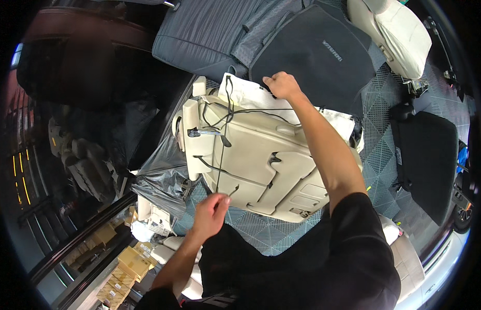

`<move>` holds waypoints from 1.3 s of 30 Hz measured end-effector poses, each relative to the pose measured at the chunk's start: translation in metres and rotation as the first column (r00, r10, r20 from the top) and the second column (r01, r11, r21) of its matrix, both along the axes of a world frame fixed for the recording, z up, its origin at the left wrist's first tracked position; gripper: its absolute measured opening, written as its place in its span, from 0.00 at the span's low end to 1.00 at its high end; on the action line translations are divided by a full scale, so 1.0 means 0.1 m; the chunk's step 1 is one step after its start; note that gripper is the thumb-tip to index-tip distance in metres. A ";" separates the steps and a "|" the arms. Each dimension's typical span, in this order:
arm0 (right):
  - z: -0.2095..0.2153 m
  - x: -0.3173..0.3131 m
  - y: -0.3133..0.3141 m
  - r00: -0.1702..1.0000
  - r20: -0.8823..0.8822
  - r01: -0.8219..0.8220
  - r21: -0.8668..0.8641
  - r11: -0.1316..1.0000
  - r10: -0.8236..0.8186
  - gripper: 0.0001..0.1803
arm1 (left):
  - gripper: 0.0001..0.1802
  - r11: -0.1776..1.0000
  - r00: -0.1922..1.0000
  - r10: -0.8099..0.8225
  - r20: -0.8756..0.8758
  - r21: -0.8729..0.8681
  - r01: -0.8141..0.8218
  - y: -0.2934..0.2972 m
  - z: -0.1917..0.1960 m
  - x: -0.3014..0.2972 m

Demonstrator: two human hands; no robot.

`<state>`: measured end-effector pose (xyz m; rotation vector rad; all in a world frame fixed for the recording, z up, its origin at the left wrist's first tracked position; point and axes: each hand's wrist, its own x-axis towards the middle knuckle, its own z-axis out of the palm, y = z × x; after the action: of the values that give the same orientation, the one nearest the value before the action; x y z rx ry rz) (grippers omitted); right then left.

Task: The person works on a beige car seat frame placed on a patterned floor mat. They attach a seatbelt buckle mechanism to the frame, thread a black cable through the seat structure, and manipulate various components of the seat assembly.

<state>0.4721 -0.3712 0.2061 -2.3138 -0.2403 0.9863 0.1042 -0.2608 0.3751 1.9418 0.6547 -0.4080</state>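
Crumpled black plastic sheet [158, 175]: lies at the left edge of the seat part, on the grey tiled floor [261, 235]. Below it, stacked tan cardboard boxes [128, 261] and small white parts, blurred.

Left hand [212, 212]: fingers closed in a pinch on the lower end of a thin black cable [220, 155], just off the near edge of the seat part.

Thin black cable: runs from the pinching fingers up across the shell, loops near its top and branches right toward the other hand.

Cream moulded plastic car-seat back shell [261, 165]: lies flat, panel side up, centre of view, between the two hands. A short metal bar [204, 133] sits by its upper left corner.

Right hand [283, 85]: arm stretched over the shell; fingers curled shut at its far edge, on white fabric [251, 95] there; whether they also grip the cable cannot be told.

Surroundings: grey striped upholstered seat cushion [204, 33] and black floor mat [313, 54] beyond; cream leather seat [395, 31] upper right; second black mat [432, 160] at right.
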 end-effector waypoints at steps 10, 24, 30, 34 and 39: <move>-0.19 -0.23 0.29 0.985 -0.143 0.128 0.253 0.959 -0.094 0.15 | 0.12 0.981 0.982 0.180 -0.060 -0.061 -0.184 0.00 0.06 -0.52; 0.59 -0.39 -0.31 0.873 0.179 -0.458 -0.017 0.889 0.453 0.08 | 0.13 0.996 0.979 0.086 0.182 -0.007 -0.086 0.06 0.05 0.72; 0.64 -0.50 -0.48 0.841 0.207 -0.519 0.046 0.854 0.500 0.09 | 0.15 0.972 0.959 0.208 0.192 -0.153 -0.180 0.18 -0.36 1.48; 0.79 -0.65 -0.56 0.923 0.124 -0.386 0.276 0.880 0.365 0.10 | 0.14 0.988 0.961 0.124 0.247 -0.115 -0.098 0.22 -0.87 1.98; 1.05 -0.73 -0.78 0.912 0.249 -0.368 0.139 0.919 0.327 0.14 | 0.13 0.995 0.965 0.011 0.261 -0.101 0.016 0.25 -1.08 2.29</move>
<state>0.3988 -0.4493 0.3109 -2.2500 -0.8282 0.8254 0.3332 -0.2358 0.2667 1.8570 0.4507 -0.1783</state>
